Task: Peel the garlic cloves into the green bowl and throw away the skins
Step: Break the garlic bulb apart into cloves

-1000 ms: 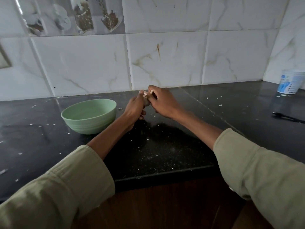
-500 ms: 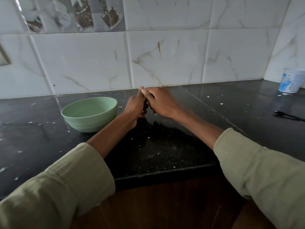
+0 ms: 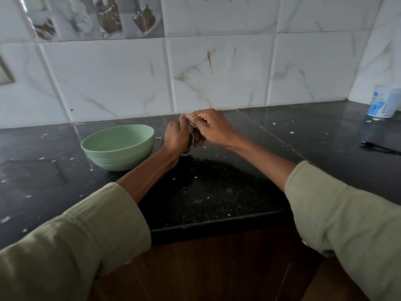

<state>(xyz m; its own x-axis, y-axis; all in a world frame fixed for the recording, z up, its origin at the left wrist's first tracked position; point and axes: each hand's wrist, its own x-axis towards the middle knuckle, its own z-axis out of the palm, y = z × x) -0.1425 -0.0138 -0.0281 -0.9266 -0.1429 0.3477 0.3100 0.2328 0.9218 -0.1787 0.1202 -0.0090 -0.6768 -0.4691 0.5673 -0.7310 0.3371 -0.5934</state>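
Note:
Above the black counter my left hand (image 3: 176,136) and my right hand (image 3: 211,127) meet, fingers curled round a garlic clove (image 3: 191,122), which is mostly hidden between them. Only a pale sliver of it and its skin shows at the fingertips. The right hand's fingers pinch at the top of the clove. The green bowl (image 3: 118,156) stands on the counter just left of my left hand. Its visible inside holds nothing.
Small white bits of garlic skin (image 3: 158,137) lie scattered over the black counter (image 3: 217,192). A white and blue tub (image 3: 385,102) stands at the far right by the tiled wall. A thin black tool (image 3: 379,147) lies in front of it.
Both hands stay together on the clove and have shifted slightly toward the wall. The right hand's fingers have changed their pinch at the clove's top. The bowl has not moved.

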